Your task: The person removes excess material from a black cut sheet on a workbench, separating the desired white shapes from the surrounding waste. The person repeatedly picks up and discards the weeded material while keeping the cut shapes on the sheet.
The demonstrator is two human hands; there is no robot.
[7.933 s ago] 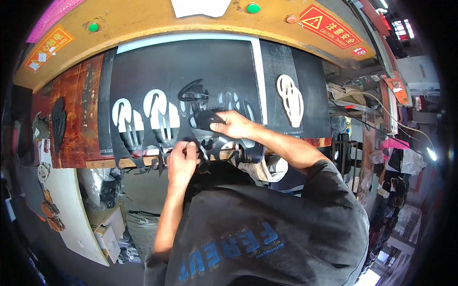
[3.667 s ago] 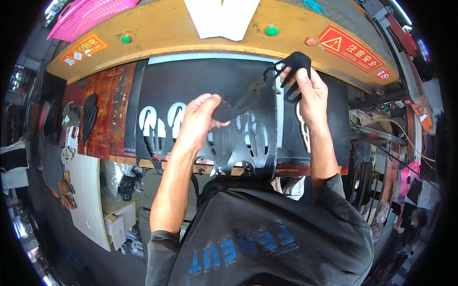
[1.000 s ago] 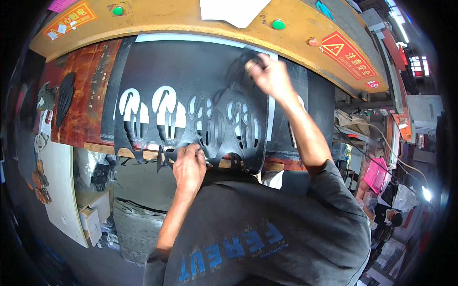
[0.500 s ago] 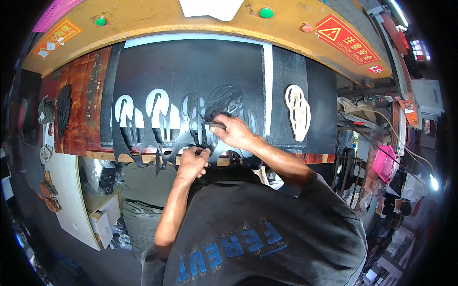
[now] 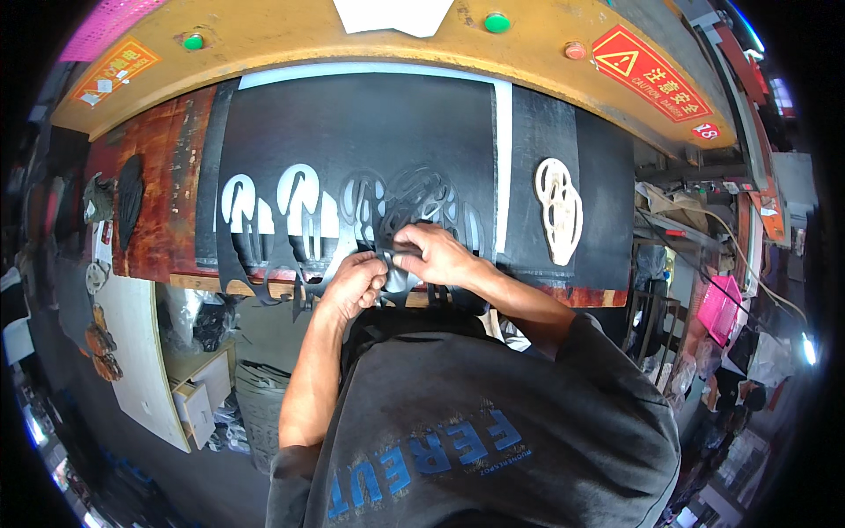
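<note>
A black sheet (image 5: 361,114) lies across the work surface, with curved openings cut along its near side that show white beneath. At its near edge my hands are close together, almost touching. My left hand (image 5: 355,283) is closed, its fingers curled on the sheet's thin cut strips. My right hand (image 5: 433,255) pinches a black cut piece between thumb and fingers; its exact outline is partly hidden. Just beyond the right hand, several thin black cut pieces (image 5: 424,189) lie overlapped on the sheet.
A pale sole-shaped form with openings (image 5: 560,211) lies to the right on a black mat. Across the far side runs a yellow machine beam (image 5: 290,44) with green buttons and a red warning label. A dark sole-shaped piece (image 5: 129,202) rests at the left.
My left hand has moved up and slightly right, meeting my right hand, which has shifted a little nearer. The black strips between them have bent and shifted. The whole view has moved slightly.
</note>
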